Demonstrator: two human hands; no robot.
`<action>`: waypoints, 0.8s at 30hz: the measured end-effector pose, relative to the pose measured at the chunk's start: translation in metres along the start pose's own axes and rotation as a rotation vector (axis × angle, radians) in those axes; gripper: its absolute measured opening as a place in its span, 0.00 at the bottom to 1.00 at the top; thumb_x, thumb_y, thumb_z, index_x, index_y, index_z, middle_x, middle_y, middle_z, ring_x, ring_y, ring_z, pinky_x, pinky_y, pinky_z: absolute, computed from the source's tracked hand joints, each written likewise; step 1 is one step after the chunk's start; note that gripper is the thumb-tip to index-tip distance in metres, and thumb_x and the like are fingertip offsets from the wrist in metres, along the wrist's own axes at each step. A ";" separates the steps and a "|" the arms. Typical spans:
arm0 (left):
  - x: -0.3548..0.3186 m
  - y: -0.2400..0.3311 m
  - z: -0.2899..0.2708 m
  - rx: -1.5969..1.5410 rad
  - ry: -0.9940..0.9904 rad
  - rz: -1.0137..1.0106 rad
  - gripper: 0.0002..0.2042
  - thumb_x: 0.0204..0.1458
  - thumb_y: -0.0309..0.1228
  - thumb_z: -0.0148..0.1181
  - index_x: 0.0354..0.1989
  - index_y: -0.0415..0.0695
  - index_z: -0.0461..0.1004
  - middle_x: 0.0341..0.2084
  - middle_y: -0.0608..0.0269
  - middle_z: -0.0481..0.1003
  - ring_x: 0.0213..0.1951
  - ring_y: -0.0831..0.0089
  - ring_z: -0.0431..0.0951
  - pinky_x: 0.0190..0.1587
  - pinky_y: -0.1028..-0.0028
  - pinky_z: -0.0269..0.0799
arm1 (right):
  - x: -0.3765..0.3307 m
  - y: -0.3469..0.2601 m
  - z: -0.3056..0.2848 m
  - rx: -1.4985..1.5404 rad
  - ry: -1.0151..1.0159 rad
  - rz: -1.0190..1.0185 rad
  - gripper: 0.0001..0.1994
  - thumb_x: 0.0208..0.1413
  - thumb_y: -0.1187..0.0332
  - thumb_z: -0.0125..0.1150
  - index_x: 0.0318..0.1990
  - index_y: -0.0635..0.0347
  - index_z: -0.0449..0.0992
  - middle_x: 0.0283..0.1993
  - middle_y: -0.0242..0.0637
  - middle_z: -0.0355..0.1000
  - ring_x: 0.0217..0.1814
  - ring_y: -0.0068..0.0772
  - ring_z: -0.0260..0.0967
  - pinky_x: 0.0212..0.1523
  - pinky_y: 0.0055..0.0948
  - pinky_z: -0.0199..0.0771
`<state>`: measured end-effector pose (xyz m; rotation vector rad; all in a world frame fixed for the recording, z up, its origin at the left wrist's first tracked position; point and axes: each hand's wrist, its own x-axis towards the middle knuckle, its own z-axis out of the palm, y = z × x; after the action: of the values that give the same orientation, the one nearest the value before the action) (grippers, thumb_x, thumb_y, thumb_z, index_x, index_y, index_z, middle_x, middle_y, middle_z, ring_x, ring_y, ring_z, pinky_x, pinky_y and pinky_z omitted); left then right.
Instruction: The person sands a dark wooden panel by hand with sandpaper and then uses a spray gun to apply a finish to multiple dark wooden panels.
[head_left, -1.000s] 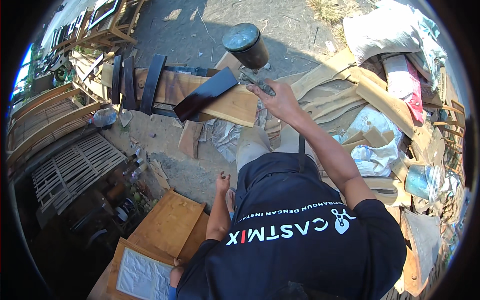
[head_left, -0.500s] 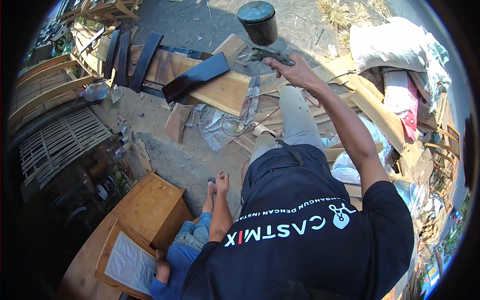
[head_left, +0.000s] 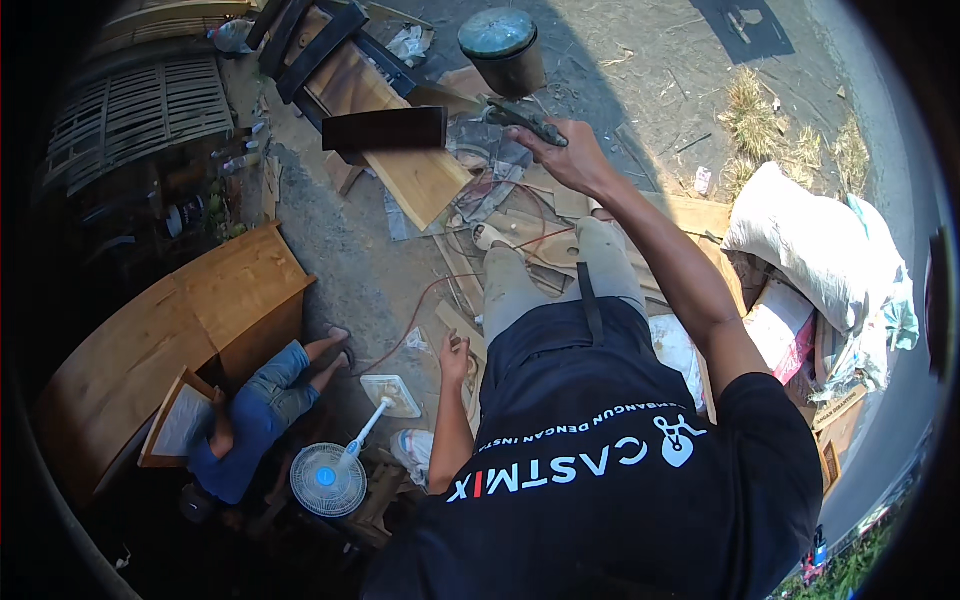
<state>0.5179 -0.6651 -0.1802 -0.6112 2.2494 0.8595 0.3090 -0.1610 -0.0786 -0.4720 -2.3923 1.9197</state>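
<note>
My right hand [head_left: 565,152] is wrapped around the grip of a spray gun [head_left: 528,122], held out ahead of me. A dark lidded paint cup [head_left: 503,55] stands on the gun's far side. To the left of the gun, a glossy dark-stained board [head_left: 385,130] rests across a bare wooden plank [head_left: 425,190]. More dark boards [head_left: 325,50] lie at the plank's far end. My left hand [head_left: 455,358] hangs low by my side, its fingers apart and nothing visible in them.
A co-worker in blue [head_left: 240,440] sits at left, holding a wooden frame with a pale panel [head_left: 180,430] beside a wooden cabinet [head_left: 245,290]. A standing fan [head_left: 328,480] is near them. A red hose [head_left: 425,295] crosses the ground by my feet. White sacks [head_left: 800,245] are piled at right.
The view has turned, so the boards and plank appear rotated clockwise and the fan now shows. My right hand still holds the spray gun, slightly further left in the picture.
</note>
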 end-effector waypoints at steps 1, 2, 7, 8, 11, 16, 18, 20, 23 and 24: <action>-0.011 0.022 0.008 -0.007 0.017 0.036 0.28 0.64 0.37 0.63 0.69 0.40 0.66 0.57 0.42 0.76 0.54 0.58 0.80 0.53 0.62 0.78 | 0.008 -0.002 -0.005 0.006 0.013 0.003 0.26 0.63 0.43 0.66 0.43 0.63 0.85 0.23 0.37 0.74 0.28 0.27 0.70 0.32 0.35 0.70; -0.021 0.044 0.014 -0.015 0.031 0.073 0.28 0.64 0.36 0.63 0.70 0.40 0.65 0.59 0.42 0.75 0.55 0.58 0.80 0.54 0.61 0.78 | 0.015 -0.004 -0.011 -0.019 0.014 -0.040 0.26 0.63 0.43 0.66 0.42 0.63 0.85 0.23 0.35 0.73 0.28 0.26 0.69 0.31 0.35 0.69; -0.044 0.156 0.021 -0.177 0.124 0.269 0.27 0.66 0.33 0.60 0.72 0.43 0.64 0.61 0.46 0.74 0.58 0.59 0.78 0.60 0.63 0.75 | 0.021 -0.023 -0.028 -0.158 -0.195 -0.057 0.24 0.64 0.44 0.65 0.46 0.60 0.86 0.25 0.40 0.75 0.28 0.31 0.72 0.33 0.37 0.71; -0.044 0.169 0.022 -0.201 0.147 0.304 0.26 0.66 0.32 0.60 0.72 0.43 0.64 0.61 0.47 0.74 0.58 0.59 0.78 0.60 0.63 0.75 | 0.021 -0.029 -0.027 -0.187 -0.257 -0.050 0.24 0.64 0.45 0.65 0.47 0.60 0.86 0.25 0.41 0.76 0.28 0.33 0.73 0.34 0.37 0.71; -0.046 0.196 0.021 -0.273 0.183 0.342 0.27 0.65 0.32 0.61 0.72 0.40 0.64 0.61 0.45 0.73 0.59 0.57 0.78 0.60 0.62 0.75 | 0.025 -0.053 -0.012 -0.329 -0.326 -0.110 0.22 0.65 0.46 0.65 0.49 0.58 0.86 0.29 0.49 0.78 0.29 0.43 0.75 0.36 0.41 0.72; -0.066 0.246 0.007 -0.355 0.195 0.521 0.27 0.63 0.31 0.63 0.70 0.40 0.65 0.60 0.47 0.74 0.58 0.58 0.79 0.61 0.62 0.74 | 0.067 -0.076 0.039 -0.465 -0.357 -0.157 0.31 0.61 0.39 0.65 0.39 0.68 0.85 0.30 0.59 0.79 0.37 0.63 0.80 0.39 0.50 0.76; -0.079 0.280 -0.004 -0.361 0.206 0.650 0.26 0.62 0.30 0.64 0.68 0.39 0.67 0.59 0.48 0.75 0.57 0.58 0.79 0.61 0.62 0.74 | 0.082 -0.088 0.054 -0.381 -0.361 -0.208 0.32 0.61 0.39 0.65 0.38 0.68 0.85 0.28 0.56 0.79 0.34 0.59 0.80 0.38 0.49 0.76; -0.099 0.320 -0.020 -0.365 0.173 0.819 0.25 0.61 0.32 0.65 0.65 0.38 0.70 0.57 0.48 0.76 0.57 0.58 0.79 0.61 0.61 0.74 | 0.086 -0.112 0.062 -0.352 -0.391 -0.195 0.31 0.61 0.39 0.64 0.39 0.67 0.85 0.25 0.51 0.77 0.30 0.51 0.79 0.37 0.46 0.75; -0.138 0.381 -0.049 -0.390 0.058 1.166 0.23 0.60 0.40 0.69 0.58 0.37 0.75 0.52 0.50 0.79 0.56 0.55 0.80 0.61 0.61 0.73 | 0.090 -0.107 0.056 -0.421 -0.387 -0.230 0.26 0.64 0.42 0.64 0.42 0.61 0.86 0.22 0.38 0.74 0.26 0.28 0.72 0.31 0.38 0.70; -0.154 0.396 -0.057 -0.489 -0.062 1.286 0.24 0.59 0.44 0.69 0.55 0.38 0.76 0.50 0.51 0.79 0.54 0.55 0.81 0.61 0.59 0.73 | 0.083 -0.107 0.050 -0.416 -0.393 -0.238 0.27 0.64 0.41 0.64 0.42 0.61 0.86 0.22 0.38 0.75 0.26 0.28 0.74 0.30 0.37 0.70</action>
<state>0.3586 -0.4082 0.1245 0.8191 2.2136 1.9900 0.1962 -0.2075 -0.0007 0.2049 -2.9409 1.5290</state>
